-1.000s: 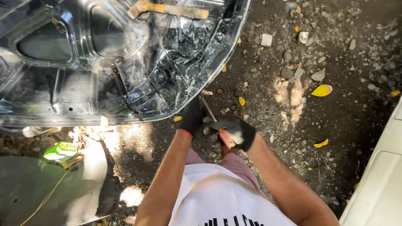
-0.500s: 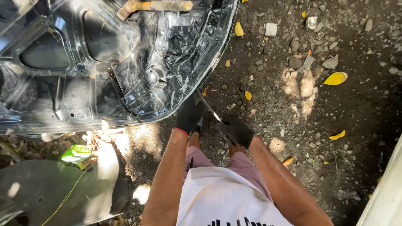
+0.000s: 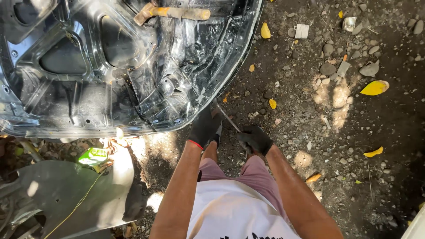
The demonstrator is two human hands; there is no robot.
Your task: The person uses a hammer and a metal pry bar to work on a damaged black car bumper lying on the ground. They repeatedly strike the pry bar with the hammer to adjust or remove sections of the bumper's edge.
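A black sheet-metal car panel (image 3: 88,71) lies on the ground with its inner ribs facing up. My left hand (image 3: 205,129), in a black glove with a red cuff, rests against the panel's near right edge. My right hand (image 3: 254,139), also in a black glove, grips a thin metal rod-like tool (image 3: 226,116) whose tip points at that same edge. A rusty hammer (image 3: 172,12) with a yellowish handle lies on the far part of the panel.
The ground is dark dirt with stones (image 3: 328,68), yellow leaves (image 3: 374,88) and a small white block (image 3: 302,31). A grey metal sheet (image 3: 66,194) and a green scrap (image 3: 92,156) lie at lower left. A white edge (image 3: 416,228) shows at the bottom right corner.
Both hands have moved up toward the panel's edge, the left glove now touching it. The view has shifted so the panel sits lower in the frame.
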